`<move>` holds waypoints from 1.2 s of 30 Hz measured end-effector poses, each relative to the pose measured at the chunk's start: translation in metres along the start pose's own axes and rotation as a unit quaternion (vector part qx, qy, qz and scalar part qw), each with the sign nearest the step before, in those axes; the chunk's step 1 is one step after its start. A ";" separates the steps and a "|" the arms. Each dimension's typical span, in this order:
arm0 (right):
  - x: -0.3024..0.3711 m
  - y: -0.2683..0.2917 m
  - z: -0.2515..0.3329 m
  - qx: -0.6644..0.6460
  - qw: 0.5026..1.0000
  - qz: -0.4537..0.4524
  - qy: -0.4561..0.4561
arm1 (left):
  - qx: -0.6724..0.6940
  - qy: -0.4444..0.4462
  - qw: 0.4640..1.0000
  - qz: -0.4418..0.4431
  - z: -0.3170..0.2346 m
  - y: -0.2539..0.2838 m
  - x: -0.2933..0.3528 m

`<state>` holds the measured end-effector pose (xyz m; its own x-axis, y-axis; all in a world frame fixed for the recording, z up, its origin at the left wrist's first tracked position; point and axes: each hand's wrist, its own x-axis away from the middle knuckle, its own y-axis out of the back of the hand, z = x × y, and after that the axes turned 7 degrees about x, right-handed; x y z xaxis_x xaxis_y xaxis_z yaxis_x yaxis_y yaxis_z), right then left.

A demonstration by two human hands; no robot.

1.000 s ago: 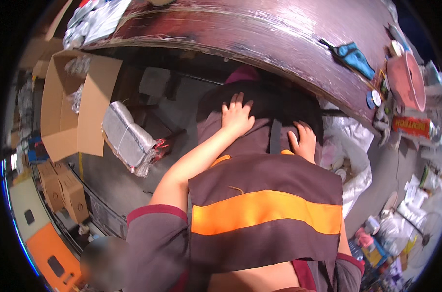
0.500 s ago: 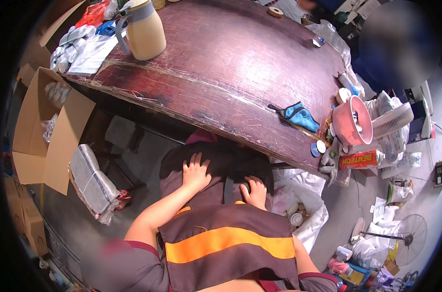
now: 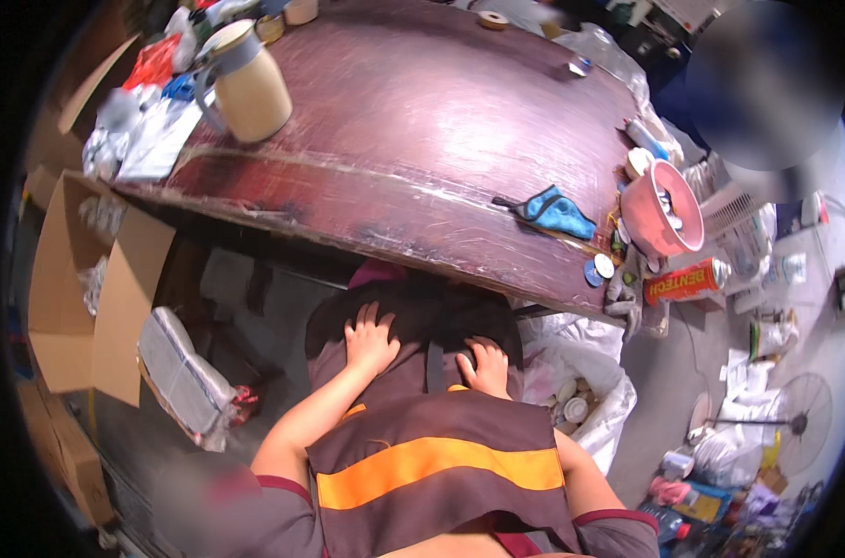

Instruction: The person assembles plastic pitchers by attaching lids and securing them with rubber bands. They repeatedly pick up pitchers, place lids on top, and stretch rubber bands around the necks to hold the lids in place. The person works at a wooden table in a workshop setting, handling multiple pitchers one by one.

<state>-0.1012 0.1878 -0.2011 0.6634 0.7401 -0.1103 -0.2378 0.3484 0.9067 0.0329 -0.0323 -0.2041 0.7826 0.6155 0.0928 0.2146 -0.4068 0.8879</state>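
Note:
My left hand rests on my lap with its fingers spread, holding nothing. Opposite it, my right hand also lies flat on my lap, its fingers apart and somewhat bent. Under both hands is the dark cloth of a brown apron, whose bib carries a wide orange band. Just beyond my knees runs the near edge of a worn dark-red table. A blue cloth item with a dark strap, perhaps a face mask, lies on the table near its right edge.
On the table's left stands a beige jug. A pink basin and an orange-red can sit at its right end. An opened cardboard box and a wrapped bundle are left; a white sack and a fan are right.
The view has shifted slightly, so the table and the things on it appear further left. My hands stay on my lap in nearly the same pose.

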 end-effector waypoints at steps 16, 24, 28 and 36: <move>0.005 0.001 0.010 0.043 0.994 -0.100 0.006 | -0.153 -0.255 0.955 0.011 0.005 -0.101 -0.059; -0.002 -0.005 0.004 0.021 0.995 -0.095 -0.004 | 0.133 -0.167 0.977 0.017 -0.020 -0.057 -0.042; -0.010 -0.010 0.005 0.007 0.995 -0.093 0.025 | 0.096 -0.159 0.982 0.031 -0.014 -0.057 -0.042; -0.011 -0.010 0.000 0.000 0.993 -0.115 0.016 | -0.021 -0.155 0.984 0.080 -0.016 -0.068 -0.055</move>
<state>-0.1062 0.1759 -0.2092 0.6779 0.6582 -0.3274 -0.0818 0.5101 0.8562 -0.0339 -0.0277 -0.2624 0.9464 0.3080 0.0968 0.0553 -0.4501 0.8913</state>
